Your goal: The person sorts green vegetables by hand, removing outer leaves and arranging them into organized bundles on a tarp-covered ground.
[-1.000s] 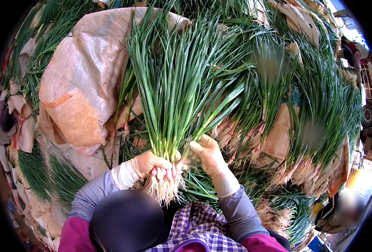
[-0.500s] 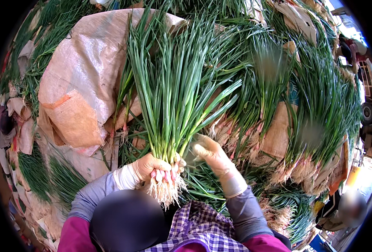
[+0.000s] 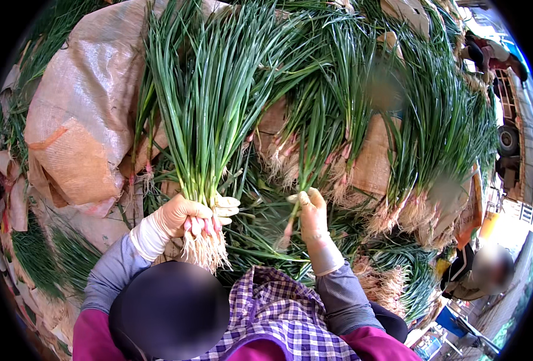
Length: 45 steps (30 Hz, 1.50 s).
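The left hand (image 3: 176, 218) wraps its fingers around a green bunch (image 3: 209, 120), roots toward the body. The right hand (image 3: 312, 218), beside that bunch half a second ago, now pinches a separate slim stalk (image 3: 288, 230); both are occupied. Beyond lie more greens (image 3: 441, 126).

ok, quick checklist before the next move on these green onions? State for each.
1. Left hand has the bunch: ok, thumb across the front, fingers showing on the right side.
2. Bunch upright in the picture, roots at the near end: ok, roots stick out below the left hand.
3. Right hand free: not ok, it grips a loose stalk.
4. Loose stalk apart from the bunch at the root end: ok, a gap shows between the hands.
5. Loose stalk's root tip clean: cannot tell, it's blurred.
6. Bunch tied: cannot tell, the left hand covers part of it.
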Motion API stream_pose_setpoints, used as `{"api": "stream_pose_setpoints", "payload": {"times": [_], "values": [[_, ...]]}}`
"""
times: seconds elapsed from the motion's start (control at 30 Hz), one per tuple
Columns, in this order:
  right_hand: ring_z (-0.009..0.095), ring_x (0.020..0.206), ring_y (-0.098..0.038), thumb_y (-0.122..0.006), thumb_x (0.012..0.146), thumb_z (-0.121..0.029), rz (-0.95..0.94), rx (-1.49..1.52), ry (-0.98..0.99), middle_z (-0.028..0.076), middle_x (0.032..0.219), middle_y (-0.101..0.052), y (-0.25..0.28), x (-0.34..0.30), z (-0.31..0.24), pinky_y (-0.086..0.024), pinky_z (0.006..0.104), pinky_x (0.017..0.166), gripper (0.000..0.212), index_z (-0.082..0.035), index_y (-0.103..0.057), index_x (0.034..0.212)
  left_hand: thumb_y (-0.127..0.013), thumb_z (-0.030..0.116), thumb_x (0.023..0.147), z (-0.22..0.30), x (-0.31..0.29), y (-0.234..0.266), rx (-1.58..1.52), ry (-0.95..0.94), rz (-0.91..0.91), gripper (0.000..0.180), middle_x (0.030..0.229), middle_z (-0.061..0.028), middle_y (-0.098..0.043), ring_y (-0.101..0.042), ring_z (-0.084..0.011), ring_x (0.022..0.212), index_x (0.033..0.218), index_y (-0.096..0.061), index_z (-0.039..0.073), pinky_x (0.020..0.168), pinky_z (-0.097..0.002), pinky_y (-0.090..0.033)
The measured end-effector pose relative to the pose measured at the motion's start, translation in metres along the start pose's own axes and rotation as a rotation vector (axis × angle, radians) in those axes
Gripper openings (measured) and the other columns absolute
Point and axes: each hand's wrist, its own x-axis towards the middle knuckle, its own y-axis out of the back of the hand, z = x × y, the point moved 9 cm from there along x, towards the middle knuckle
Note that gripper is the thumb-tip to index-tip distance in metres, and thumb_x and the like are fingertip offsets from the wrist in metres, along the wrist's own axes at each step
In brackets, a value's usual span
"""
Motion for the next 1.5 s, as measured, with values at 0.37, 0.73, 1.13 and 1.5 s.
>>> {"api": "stream_pose_setpoints", "payload": {"times": [0.37, 0.73, 1.13, 1.5], "values": [[0.012, 0.068, -0.056, -0.048, 0.094, -0.013, -0.305, 0.17, -0.078, 0.007, 0.085, -0.06, -0.105, -0.032, -0.01, -0.046, 0.026, 0.057, 0.017, 0.002, -0.055, 0.1, -0.057, 0.006, 0.077, -0.049, 0.019, 0.015, 0.111, 0.181, 0.163, 0.031, 0.081, -0.0213, -0.065, -0.062, -0.0153, 0.055, 0.106, -0.052, -0.005, 0.04, -0.0186, -0.044], [0.028, 0.067, -0.06, -0.047, 0.089, -0.021, -0.645, -1.228, 0.665, 0.015, 0.075, -0.062, -0.093, -0.003, 0.009, -0.05, 0.0353, 0.065, 0.025, -0.002, -0.062, 0.08, -0.054, 0.002, 0.073, -0.043, 0.002, 0.018, -0.13, 0.131, 0.024, 0.044, 0.115, -0.0206, -0.054, -0.057, -0.0349, 0.106, 0.117, -0.051, 0.0, 0.094, -0.052, -0.044], [0.03, 0.086, -0.063, -0.061, 0.084, -0.046, 0.359, -0.874, -0.115, 0.021, 0.099, -0.061, -0.037, 0.096, -0.105, -0.052, 0.0385, 0.079, 0.079, 0.006, -0.03, 0.134, -0.058, 0.001, 0.073, 0.075, -0.075, -0.082, -0.322, -0.314, -0.521, 0.04, 0.088, -0.0118, -0.051, -0.058, -0.0274, 0.082, 0.112, -0.048, 0.007, 0.08, -0.0475, -0.048], [0.016, 0.055, -0.058, -0.056, 0.089, -0.022, 0.525, -0.825, 0.09, 0.01, 0.083, -0.061, 0.0, 0.11, -0.112, -0.054, 0.0318, 0.051, 0.06, -0.001, -0.026, 0.137, -0.068, 0.01, 0.063, 0.091, -0.074, -0.048, -0.048, -0.591, -0.172, 0.03, 0.078, -0.0153, -0.056, -0.063, -0.0303, 0.072, 0.089, -0.054, 0.007, 0.067, -0.0499, -0.054]]}}
